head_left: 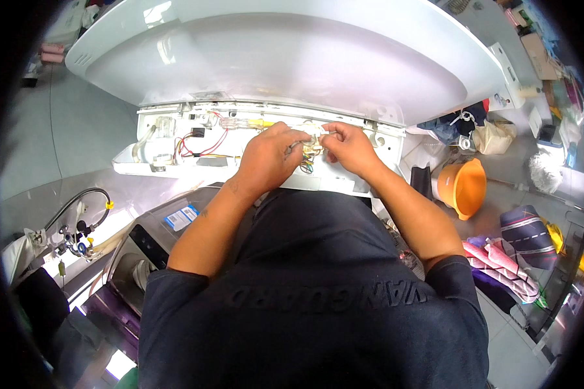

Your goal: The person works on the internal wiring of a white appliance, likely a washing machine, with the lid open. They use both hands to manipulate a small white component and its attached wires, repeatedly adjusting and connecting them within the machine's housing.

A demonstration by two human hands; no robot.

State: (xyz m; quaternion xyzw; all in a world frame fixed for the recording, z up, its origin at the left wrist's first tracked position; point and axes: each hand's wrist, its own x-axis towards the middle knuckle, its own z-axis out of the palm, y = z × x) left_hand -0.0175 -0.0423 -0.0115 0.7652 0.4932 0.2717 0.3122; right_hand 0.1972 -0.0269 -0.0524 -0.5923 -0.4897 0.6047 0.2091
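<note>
A long white appliance tray (pixel 201 170) lies open in front of me, with wiring and small parts inside. My left hand (pixel 271 157) reaches over its middle, thumb and forefinger pinched together. Close by on the right, my right hand (pixel 349 150) is also closed in a pinch, its fingertips almost meeting the left ones. A small pale, translucent part (pixel 313 131) shows between the fingertips; its kind is unclear. Just below it hangs a bundle of thin coloured wires (pixel 307 163). Red wires (pixel 204 153) run through the tray's left part.
A large curved white cover (pixel 272 58) rises behind the tray. On the left, a black hose (pixel 78 196) joins small valves. To the right are an orange bucket (pixel 468 188), piled cloths (pixel 509 269) and a cream bag (pixel 493 137). A dark phone-like slab (pixel 148 246) lies lower left.
</note>
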